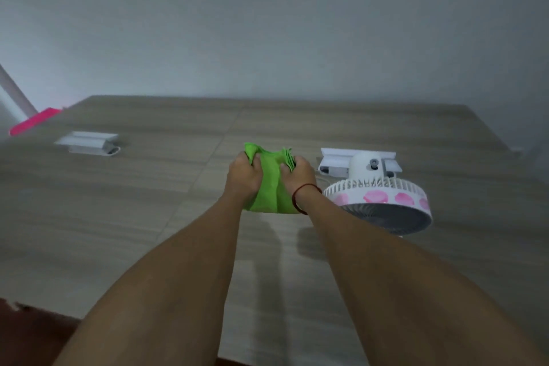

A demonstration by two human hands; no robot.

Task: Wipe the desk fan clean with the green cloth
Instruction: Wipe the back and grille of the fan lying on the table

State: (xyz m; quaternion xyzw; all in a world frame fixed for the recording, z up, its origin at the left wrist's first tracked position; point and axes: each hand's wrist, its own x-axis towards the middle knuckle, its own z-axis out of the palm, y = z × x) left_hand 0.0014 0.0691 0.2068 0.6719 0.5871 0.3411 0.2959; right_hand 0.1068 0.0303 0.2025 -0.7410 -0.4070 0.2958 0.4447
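Note:
The green cloth (269,187) is bunched between both of my hands, raised a little above the wooden table (148,217). My left hand (243,177) grips its left side and my right hand (298,177), with a red cord at the wrist, grips its folded right edge. The white desk fan (378,202) stands just right of my right hand, its grille tilted toward me and pink spots around its rim. The fan's base is mostly hidden behind its head.
A white bracket-like piece (87,143) lies at the far left of the table. Another white piece (335,162) sits behind the fan. A pink object (32,123) and a white pole (15,92) are off the left corner. A wall stands behind the table.

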